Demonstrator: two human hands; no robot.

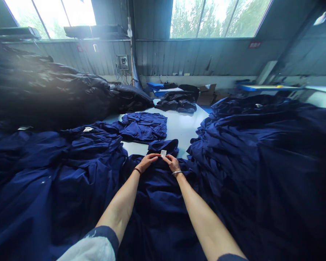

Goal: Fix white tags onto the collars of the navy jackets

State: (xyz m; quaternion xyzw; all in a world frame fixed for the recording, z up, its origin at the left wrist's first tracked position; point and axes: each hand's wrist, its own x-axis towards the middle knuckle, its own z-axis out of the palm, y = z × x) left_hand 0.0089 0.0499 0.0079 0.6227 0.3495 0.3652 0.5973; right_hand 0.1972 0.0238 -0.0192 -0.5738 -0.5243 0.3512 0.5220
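Both my hands meet at a small white label [163, 153] at the collar of a navy blue garment [163, 188] spread in front of me. My left hand [149, 161] reaches in from the left, thumb and fingers pinched together at the label's lower left edge. From the other side my right hand [172, 163] pinches the label's lower right part. Whether the fingers also grip the collar cloth beneath is too small to tell. The collar [163, 145] stands up a little just beyond the fingertips.
Navy garments are heaped on the left [57, 163] and on the right [260, 145]. A folded navy garment [145, 126] lies ahead on the white table [180, 128]. Black garments [57, 94] are piled at the back left, with a smaller dark stack [176, 101] at the table's far end.
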